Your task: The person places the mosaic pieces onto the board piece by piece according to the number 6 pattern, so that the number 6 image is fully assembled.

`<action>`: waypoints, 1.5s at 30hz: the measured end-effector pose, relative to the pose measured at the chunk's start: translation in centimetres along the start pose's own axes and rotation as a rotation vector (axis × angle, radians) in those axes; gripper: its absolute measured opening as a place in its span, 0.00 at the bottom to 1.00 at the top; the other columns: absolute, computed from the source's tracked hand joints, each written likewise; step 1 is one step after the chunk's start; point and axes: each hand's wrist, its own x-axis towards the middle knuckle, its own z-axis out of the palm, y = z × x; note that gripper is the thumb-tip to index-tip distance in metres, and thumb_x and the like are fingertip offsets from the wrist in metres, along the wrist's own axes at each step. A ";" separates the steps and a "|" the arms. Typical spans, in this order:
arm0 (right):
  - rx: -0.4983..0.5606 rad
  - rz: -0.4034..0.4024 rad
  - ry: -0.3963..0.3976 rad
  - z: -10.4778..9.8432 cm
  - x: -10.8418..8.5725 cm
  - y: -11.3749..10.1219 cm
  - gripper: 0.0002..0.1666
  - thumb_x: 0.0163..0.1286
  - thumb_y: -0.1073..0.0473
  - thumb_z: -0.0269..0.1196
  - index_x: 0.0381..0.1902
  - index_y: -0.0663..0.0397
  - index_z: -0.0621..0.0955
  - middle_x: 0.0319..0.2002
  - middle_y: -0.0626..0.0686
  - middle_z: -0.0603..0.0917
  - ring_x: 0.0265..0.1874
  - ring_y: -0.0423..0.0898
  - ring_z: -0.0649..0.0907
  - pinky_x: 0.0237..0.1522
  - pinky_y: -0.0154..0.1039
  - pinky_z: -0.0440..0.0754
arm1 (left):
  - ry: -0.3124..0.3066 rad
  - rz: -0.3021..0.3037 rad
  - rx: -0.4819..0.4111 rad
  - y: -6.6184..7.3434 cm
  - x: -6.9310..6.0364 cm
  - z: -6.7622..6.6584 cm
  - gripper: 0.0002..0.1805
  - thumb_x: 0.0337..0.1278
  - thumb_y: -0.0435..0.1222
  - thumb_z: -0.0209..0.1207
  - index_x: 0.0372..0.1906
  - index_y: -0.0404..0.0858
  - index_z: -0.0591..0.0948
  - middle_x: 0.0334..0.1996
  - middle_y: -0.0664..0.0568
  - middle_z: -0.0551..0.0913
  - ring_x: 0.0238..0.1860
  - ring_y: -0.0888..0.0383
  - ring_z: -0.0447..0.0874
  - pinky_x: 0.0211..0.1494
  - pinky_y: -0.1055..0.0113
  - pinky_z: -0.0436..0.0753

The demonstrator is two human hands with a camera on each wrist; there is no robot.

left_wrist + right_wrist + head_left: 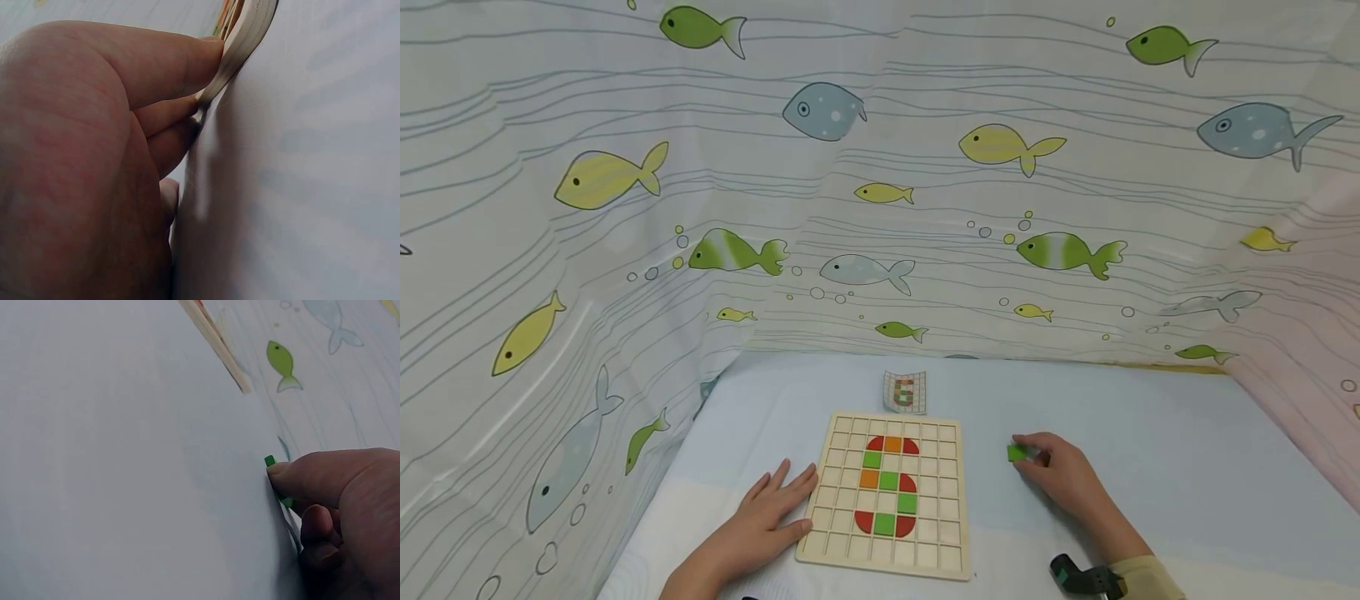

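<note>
A wooden grid board (940, 533) lies on the table with green, red and orange tiles in its cells, laid in a curving figure. My left hand (767, 517) rests at the board's left edge with fingers spread; in the left wrist view the thumb (181, 65) touches the board's rim (247, 47). To the right of the board, my right hand (1067, 475) pinches a green square tile (1017, 452) between thumb and fingers, low over the table. In the right wrist view the same green tile (270, 461) shows partly behind the thumb.
A small pattern card (905, 392) with a similar coloured figure stands behind the board, slightly curled. A fish-printed curtain (940, 300) rises behind and at both sides of the table (1150, 467). A black device (1078, 577) is strapped at the right wrist.
</note>
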 end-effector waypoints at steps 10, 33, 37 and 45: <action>-0.026 0.019 0.008 0.1 0.1 0.1 0.20 0.59 0.58 0.74 0.51 0.50 0.87 0.32 0.43 0.81 0.24 0.42 0.73 0.23 0.35 0.70 | 0.005 0.005 0.003 0.0 0.0 0.0 0.36 0.69 0.51 0.56 0.75 0.38 0.65 0.76 0.52 0.57 0.77 0.39 0.36 0.72 0.41 0.36; -0.035 -0.013 0.017 0.0 -0.4 -2.1 0.15 0.59 0.55 0.74 0.46 0.45 0.89 0.38 0.43 0.84 0.25 0.41 0.73 0.24 0.36 0.71 | -0.004 0.007 -0.009 -0.6 0.1 0.2 0.36 0.69 0.51 0.56 0.75 0.39 0.65 0.76 0.52 0.57 0.77 0.41 0.36 0.72 0.44 0.34; -0.042 -0.068 0.020 0.1 -0.4 -2.7 0.15 0.59 0.56 0.74 0.45 0.44 0.89 0.40 0.42 0.84 0.24 0.39 0.73 0.24 0.34 0.71 | 0.001 0.023 0.000 -0.6 0.0 0.2 0.36 0.69 0.51 0.55 0.74 0.38 0.65 0.76 0.51 0.57 0.77 0.39 0.37 0.72 0.42 0.35; -0.048 -0.188 0.011 0.5 -0.6 -4.2 0.15 0.58 0.61 0.74 0.45 0.48 0.89 0.41 0.42 0.85 0.23 0.35 0.72 0.24 0.32 0.72 | -0.005 0.027 -0.009 -0.5 0.0 0.2 0.36 0.70 0.51 0.54 0.75 0.37 0.64 0.76 0.51 0.57 0.77 0.38 0.36 0.72 0.41 0.35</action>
